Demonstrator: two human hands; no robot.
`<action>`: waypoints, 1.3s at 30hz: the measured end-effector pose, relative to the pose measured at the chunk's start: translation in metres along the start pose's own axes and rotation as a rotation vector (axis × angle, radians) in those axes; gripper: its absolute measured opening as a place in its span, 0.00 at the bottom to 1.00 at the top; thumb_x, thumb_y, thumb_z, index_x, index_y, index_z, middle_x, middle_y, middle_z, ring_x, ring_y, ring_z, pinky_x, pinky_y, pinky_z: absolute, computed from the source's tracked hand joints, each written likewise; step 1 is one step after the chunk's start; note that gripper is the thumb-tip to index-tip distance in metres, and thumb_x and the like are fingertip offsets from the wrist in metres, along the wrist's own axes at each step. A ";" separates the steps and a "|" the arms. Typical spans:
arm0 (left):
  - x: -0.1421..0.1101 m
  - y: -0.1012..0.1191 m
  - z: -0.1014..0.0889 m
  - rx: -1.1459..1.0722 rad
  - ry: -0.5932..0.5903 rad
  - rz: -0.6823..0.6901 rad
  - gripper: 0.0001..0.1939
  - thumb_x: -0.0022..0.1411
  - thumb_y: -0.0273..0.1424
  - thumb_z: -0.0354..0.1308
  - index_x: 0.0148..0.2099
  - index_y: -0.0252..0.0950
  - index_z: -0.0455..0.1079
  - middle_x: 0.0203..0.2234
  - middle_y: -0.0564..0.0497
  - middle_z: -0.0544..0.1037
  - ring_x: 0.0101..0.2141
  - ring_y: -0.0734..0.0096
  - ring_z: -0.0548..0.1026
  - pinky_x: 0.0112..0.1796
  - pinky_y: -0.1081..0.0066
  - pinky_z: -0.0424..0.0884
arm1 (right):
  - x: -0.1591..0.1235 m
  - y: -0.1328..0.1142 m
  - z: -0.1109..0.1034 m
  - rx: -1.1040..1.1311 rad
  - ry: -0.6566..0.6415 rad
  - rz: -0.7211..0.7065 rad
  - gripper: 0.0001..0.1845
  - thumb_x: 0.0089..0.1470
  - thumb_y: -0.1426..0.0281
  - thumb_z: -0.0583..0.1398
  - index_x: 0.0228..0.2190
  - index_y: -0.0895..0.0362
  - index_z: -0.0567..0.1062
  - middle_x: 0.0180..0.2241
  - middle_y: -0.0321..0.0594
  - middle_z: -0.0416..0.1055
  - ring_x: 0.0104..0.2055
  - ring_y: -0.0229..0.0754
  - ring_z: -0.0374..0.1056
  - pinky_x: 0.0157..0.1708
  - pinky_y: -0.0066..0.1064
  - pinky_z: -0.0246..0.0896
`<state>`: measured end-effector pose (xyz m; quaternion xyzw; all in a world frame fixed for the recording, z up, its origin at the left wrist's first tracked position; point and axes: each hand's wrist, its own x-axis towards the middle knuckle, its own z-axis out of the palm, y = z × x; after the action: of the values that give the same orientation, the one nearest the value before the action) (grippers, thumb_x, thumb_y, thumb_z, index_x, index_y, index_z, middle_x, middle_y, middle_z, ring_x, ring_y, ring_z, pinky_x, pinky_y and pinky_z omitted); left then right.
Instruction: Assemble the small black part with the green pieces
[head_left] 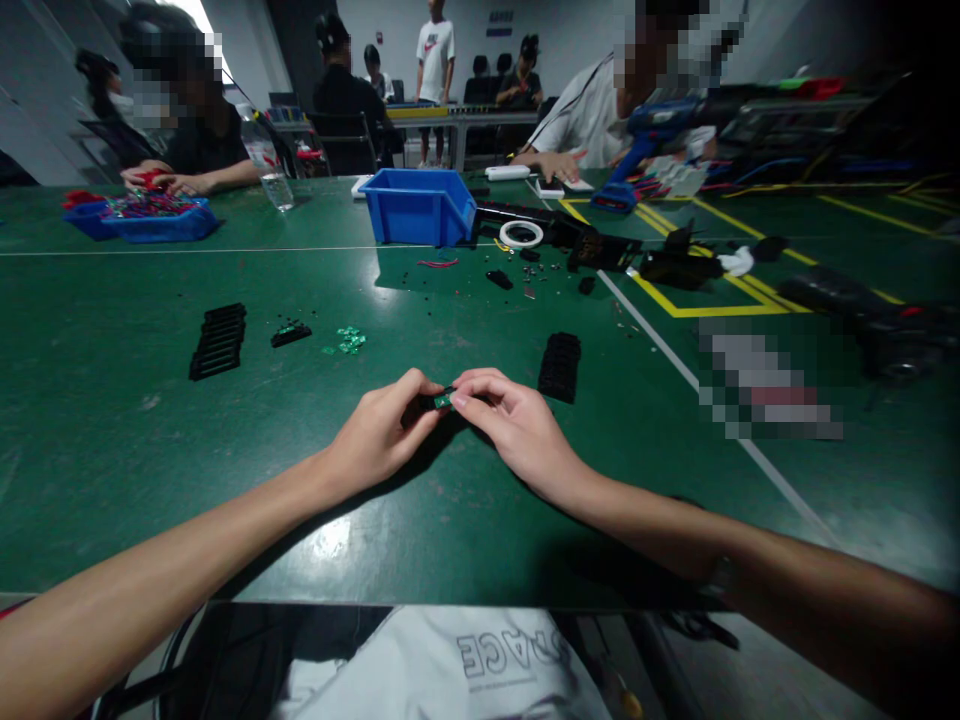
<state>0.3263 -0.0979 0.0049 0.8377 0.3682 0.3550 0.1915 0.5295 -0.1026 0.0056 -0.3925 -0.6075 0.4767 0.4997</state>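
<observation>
One blue bin (420,215), at twelve o'clock beyond your hands; interior out of sight. Blue trays (161,230), at ten, heaped with red tangled pieces (154,204), perhaps wires, too small to be certain. Water bottle (277,188), upright, at eleven. One small black-and-green part (443,400), at centre: your left hand (382,425) and right hand (521,425) meet on it, fingertips pinching. Loose green pieces (350,341), at ten; slotted black rack (217,342), between nine and ten; dark ribbed strip (559,367), between two and three. Near table edge (337,599), at six; open green surface between it and your hands. Tabletop (150,480), glossy green; yellow tape (720,312) at two. Room: standing person (435,50) at twelve; co-worker (577,120) at one.
</observation>
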 end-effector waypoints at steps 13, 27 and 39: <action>0.002 -0.001 -0.001 -0.004 -0.014 -0.022 0.07 0.69 0.31 0.57 0.48 0.35 0.67 0.38 0.46 0.80 0.36 0.68 0.79 0.36 0.72 0.73 | 0.000 0.000 -0.002 -0.005 -0.017 0.006 0.08 0.58 0.65 0.65 0.30 0.55 0.78 0.44 0.43 0.71 0.50 0.44 0.68 0.52 0.38 0.61; 0.001 0.000 0.000 -0.089 -0.008 -0.053 0.07 0.68 0.32 0.57 0.47 0.36 0.67 0.36 0.48 0.79 0.36 0.68 0.79 0.38 0.71 0.73 | 0.000 -0.001 -0.002 0.015 -0.006 -0.004 0.07 0.57 0.65 0.65 0.30 0.55 0.77 0.43 0.42 0.72 0.48 0.44 0.69 0.50 0.37 0.63; 0.002 0.003 0.002 -0.151 0.003 -0.081 0.07 0.68 0.32 0.58 0.45 0.36 0.67 0.34 0.49 0.78 0.34 0.70 0.77 0.36 0.72 0.71 | -0.001 0.000 0.001 0.019 0.005 -0.024 0.06 0.57 0.66 0.65 0.31 0.55 0.75 0.41 0.41 0.73 0.45 0.43 0.70 0.48 0.36 0.64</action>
<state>0.3305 -0.0991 0.0060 0.8048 0.3740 0.3750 0.2679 0.5291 -0.1036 0.0050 -0.3815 -0.6064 0.4755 0.5105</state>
